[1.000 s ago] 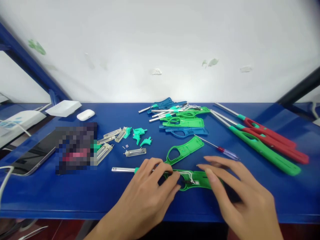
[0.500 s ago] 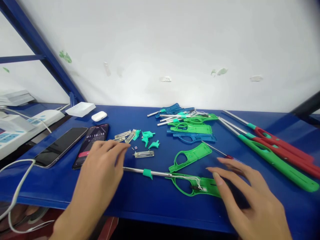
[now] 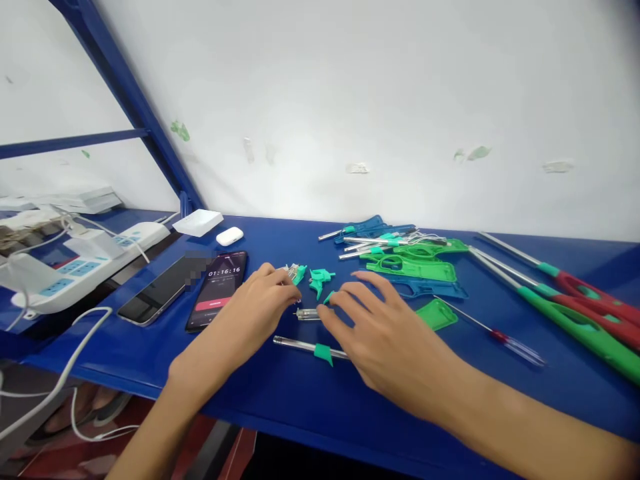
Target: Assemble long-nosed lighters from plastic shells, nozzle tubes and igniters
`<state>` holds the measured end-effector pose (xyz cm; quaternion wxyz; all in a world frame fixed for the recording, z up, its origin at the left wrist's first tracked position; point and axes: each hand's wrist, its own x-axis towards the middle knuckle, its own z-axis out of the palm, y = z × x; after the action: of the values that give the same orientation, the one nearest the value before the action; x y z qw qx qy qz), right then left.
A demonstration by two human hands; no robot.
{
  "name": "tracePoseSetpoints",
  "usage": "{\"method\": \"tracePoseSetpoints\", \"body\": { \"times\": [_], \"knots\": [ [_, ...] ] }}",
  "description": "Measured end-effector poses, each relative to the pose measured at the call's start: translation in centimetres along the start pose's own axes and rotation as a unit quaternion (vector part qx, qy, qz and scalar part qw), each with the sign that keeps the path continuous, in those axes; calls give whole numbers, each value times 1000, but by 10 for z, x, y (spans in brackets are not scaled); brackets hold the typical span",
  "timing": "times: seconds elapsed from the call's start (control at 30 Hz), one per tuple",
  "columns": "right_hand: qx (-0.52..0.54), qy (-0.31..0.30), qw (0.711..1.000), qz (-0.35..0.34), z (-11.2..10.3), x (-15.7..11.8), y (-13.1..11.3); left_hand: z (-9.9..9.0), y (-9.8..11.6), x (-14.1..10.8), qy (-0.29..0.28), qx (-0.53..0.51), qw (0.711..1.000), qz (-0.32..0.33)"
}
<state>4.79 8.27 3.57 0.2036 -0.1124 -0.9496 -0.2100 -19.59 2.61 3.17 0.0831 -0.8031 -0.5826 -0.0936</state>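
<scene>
My left hand (image 3: 267,299) hovers over the small parts, its fingers bent and pressed together; what they hold, if anything, is hidden. Behind its fingertips lie clear lighter fuel tanks (image 3: 290,271), partly covered, and teal triggers (image 3: 319,280). My right hand (image 3: 373,327) is open, with thumb and forefinger apart at the end of a single clear tank (image 3: 307,314). Close to its forefinger is another teal trigger (image 3: 329,297). Below, a metal lighter tube (image 3: 295,345) carries a teal collar (image 3: 323,353); its handle end is hidden behind my right hand. A green handle shell (image 3: 437,315) is partly covered too.
Blue and green handle shells with metal tubes (image 3: 395,243) are piled at the back. At right are a screwdriver (image 3: 510,343) and long red and green lighters (image 3: 575,327). Two phones (image 3: 217,287), a white earbud case (image 3: 230,236) and a power strip (image 3: 95,267) stand left.
My right hand has moved left from the green handle shell to the single clear tank. My left hand stays by the small parts, its fingers more bent. The view has shifted left.
</scene>
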Motion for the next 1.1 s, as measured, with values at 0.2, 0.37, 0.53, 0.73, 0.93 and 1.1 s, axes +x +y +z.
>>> {"method": "tracePoseSetpoints", "body": {
  "times": [0.2, 0.37, 0.53, 0.73, 0.93, 1.1],
  "knots": [
    [-15, -5, 1000, -23, 26, 19, -1, 3, 2, 9, -55, 54, 997, 14],
    [-34, 7, 999, -32, 31, 17, 0, 2, 10, 14, -80, 92, 993, 1],
    [-38, 23, 999, -1, 18, 7, 9, 1, 13, 18, -67, 68, 995, -9],
    [14, 16, 997, 74, -10, -34, 33, -8, 25, 10, 46, -102, 992, -63],
    [53, 64, 968, 235, -24, -91, 13, -1, 79, -3, 116, -358, 924, -61],
    [180, 171, 917, 313, -33, -106, -39, 12, 123, -7, 145, -519, 835, -111]
  ]
}}
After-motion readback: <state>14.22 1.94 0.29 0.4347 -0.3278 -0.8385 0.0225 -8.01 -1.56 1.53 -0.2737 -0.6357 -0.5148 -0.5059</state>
